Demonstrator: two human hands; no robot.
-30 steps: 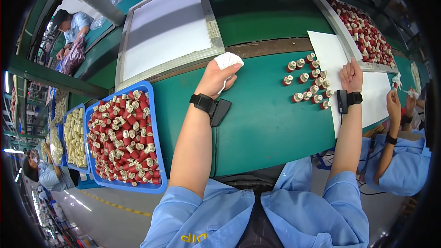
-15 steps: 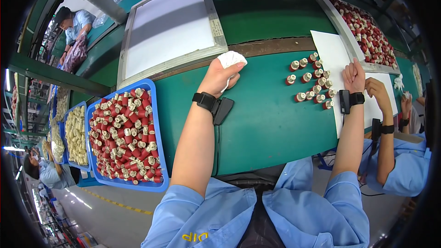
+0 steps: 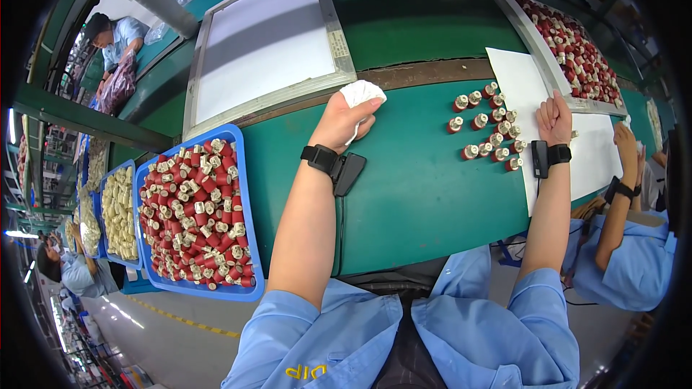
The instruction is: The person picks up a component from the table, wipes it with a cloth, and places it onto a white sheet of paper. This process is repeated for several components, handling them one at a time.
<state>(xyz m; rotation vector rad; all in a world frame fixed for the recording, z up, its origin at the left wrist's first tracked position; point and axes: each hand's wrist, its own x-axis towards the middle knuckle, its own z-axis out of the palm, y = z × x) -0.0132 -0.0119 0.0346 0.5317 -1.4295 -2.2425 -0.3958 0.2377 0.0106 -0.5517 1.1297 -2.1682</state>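
My left hand is closed around a crumpled white cloth above the green work surface. On the right, my right hand rests over a white sheet, its fingers curled together. Whatever they may hold is hidden. Between my hands, nearer the right one, several small red parts with silvery screw-cap ends stand upright in loose rows. A blue tray heaped with the same kind of part lies beside my left forearm.
A metal-framed white panel lies beyond my left hand. At the far right stands a framed tray full of red and silvery parts. A co-worker's arm reaches in from the right. Another blue tray holds cream-coloured pieces.
The co-worker's hand on the right has moved away from beside my right hand, farther right. A small pale end of a part now shows beside my right hand. My hands have barely moved.
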